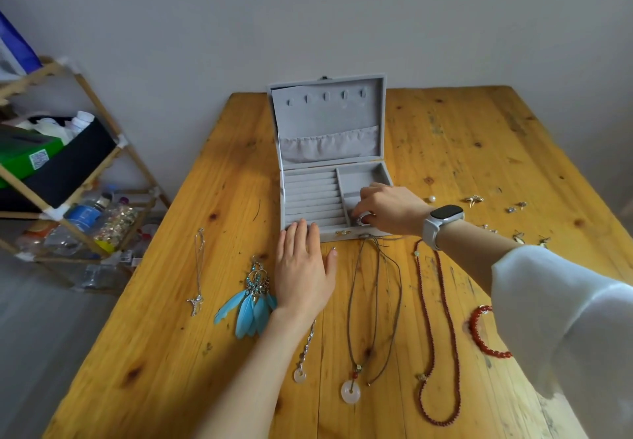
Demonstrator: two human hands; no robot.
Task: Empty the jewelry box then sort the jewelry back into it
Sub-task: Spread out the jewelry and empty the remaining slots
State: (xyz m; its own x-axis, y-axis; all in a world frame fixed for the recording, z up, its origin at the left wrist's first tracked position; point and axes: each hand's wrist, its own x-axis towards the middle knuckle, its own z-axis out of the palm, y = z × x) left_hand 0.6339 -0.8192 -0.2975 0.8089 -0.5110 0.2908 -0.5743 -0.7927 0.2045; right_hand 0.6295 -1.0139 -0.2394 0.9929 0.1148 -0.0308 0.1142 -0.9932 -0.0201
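A grey velvet jewelry box [310, 195] stands open on the wooden table [479, 150], its lid upright. My left hand [303, 267] lies flat with straight fingers against the box's front left edge. My right hand [387, 207] reaches into the box's front right compartment and pinches a small silver piece [362, 220]. On the table in front lie a silver chain necklace [198, 269], blue feather earrings [251, 298], a cord necklace with a pale ring pendant [350, 391], a short chain with a pale ring [300, 374], a long red bead necklace [440, 335] and a red bracelet [479, 334].
Small earrings [475, 199] and a pearl [432, 199] are scattered on the table to the right of the box. A wooden shelf rack [68, 178] with bottles and boxes stands to the left of the table. The wall is right behind the box.
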